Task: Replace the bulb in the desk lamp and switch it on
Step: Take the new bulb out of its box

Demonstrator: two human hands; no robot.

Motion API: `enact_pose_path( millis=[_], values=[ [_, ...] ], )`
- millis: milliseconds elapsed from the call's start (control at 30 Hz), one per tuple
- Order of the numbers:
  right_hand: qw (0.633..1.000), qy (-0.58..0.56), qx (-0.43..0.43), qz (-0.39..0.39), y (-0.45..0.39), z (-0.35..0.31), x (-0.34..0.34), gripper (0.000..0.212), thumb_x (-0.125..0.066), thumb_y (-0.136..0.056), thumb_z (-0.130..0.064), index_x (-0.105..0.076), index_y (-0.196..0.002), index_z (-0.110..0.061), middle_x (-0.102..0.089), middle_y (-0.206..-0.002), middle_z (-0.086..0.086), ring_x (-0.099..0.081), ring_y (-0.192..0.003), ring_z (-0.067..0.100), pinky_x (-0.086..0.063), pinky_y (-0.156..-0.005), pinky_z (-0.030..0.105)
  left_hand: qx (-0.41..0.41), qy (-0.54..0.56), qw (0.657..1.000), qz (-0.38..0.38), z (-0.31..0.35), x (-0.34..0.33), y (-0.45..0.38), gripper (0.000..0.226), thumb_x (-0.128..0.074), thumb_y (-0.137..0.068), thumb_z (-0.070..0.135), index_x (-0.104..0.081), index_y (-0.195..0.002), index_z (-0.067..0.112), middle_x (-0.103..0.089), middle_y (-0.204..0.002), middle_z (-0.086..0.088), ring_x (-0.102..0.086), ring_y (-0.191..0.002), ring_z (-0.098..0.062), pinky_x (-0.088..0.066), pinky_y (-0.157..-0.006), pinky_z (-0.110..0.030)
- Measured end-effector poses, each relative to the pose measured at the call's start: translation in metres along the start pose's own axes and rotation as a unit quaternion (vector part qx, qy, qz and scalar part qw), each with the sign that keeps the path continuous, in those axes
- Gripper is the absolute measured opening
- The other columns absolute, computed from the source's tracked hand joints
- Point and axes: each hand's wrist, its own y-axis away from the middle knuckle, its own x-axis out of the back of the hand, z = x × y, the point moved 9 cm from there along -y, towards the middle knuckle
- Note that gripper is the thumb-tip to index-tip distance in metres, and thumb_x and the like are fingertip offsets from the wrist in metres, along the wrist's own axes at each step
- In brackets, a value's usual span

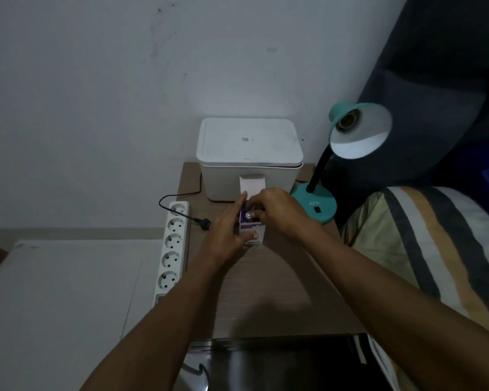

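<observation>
A teal desk lamp stands at the table's right rear, its shade tilted toward me and its socket bare. Its round base carries a black switch. In the middle of the wooden table a small white and purple bulb box stands upright with its top flap open. My left hand grips the box from the left side. My right hand reaches over the open top, its fingers closed on the bulb's metal base that pokes out of the box.
A white lidded storage box sits against the wall behind the hands. A white power strip lies along the table's left edge, with the lamp's black plug lying loose beside it. A striped pillow is on the right.
</observation>
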Motion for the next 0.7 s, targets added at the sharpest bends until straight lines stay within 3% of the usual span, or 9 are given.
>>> enact_pose_path(
  millis=[200,467,567,633,700],
  values=[
    [0.999,0.034,-0.011,-0.008,0.0,-0.004,-0.01,0.03,-0.064,-0.089,-0.014,-0.075,-0.112,-0.027,-0.077,-0.093,0.005,-0.07,-0.077,0.023,-0.06,-0.069,0.038,-0.007,0.014,1.0,0.007,0.003,0.002,-0.001,0.107,-0.084,-0.085,0.012,-0.017,-0.166,0.032,-0.054,-0.15,-0.011,-0.064,-0.124,-0.017,-0.059,-0.099,-0.043],
    [0.998,0.032,-0.02,-0.043,-0.008,-0.009,-0.014,0.02,-0.062,-0.084,-0.017,-0.078,-0.097,-0.017,-0.074,-0.081,0.007,-0.063,-0.064,0.022,-0.052,-0.056,0.03,-0.027,0.01,1.0,0.008,0.002,0.002,-0.003,0.107,-0.085,-0.084,0.013,-0.019,-0.167,0.026,-0.056,-0.149,-0.011,-0.063,-0.124,-0.016,-0.06,-0.098,-0.037],
    [0.999,0.019,-0.017,-0.032,-0.008,-0.009,-0.012,0.02,-0.061,-0.085,-0.018,-0.078,-0.095,-0.02,-0.075,-0.082,0.008,-0.065,-0.067,0.024,-0.057,-0.061,0.035,-0.034,0.011,0.999,0.011,0.002,0.002,-0.003,0.106,-0.086,-0.084,0.012,-0.02,-0.167,0.022,-0.055,-0.149,-0.011,-0.06,-0.125,-0.011,-0.056,-0.099,-0.024],
    [1.0,0.004,-0.016,-0.019,-0.008,-0.008,-0.009,0.02,-0.061,-0.087,-0.016,-0.079,-0.095,-0.02,-0.075,-0.082,0.008,-0.066,-0.068,0.024,-0.056,-0.061,0.035,-0.038,0.013,0.999,0.009,0.001,0.001,-0.004,0.105,-0.085,-0.085,0.012,-0.02,-0.166,0.021,-0.054,-0.149,-0.011,-0.058,-0.122,-0.007,-0.05,-0.093,-0.007],
    [1.0,-0.006,-0.008,-0.005,-0.007,-0.008,-0.007,0.019,-0.062,-0.088,-0.016,-0.078,-0.097,-0.02,-0.076,-0.083,0.008,-0.068,-0.07,0.024,-0.056,-0.063,0.035,-0.039,0.018,0.999,0.008,0.001,0.001,-0.004,0.104,-0.084,-0.085,0.009,-0.021,-0.166,0.021,-0.054,-0.148,-0.011,-0.058,-0.117,0.0,-0.046,-0.088,0.0]
  ],
)
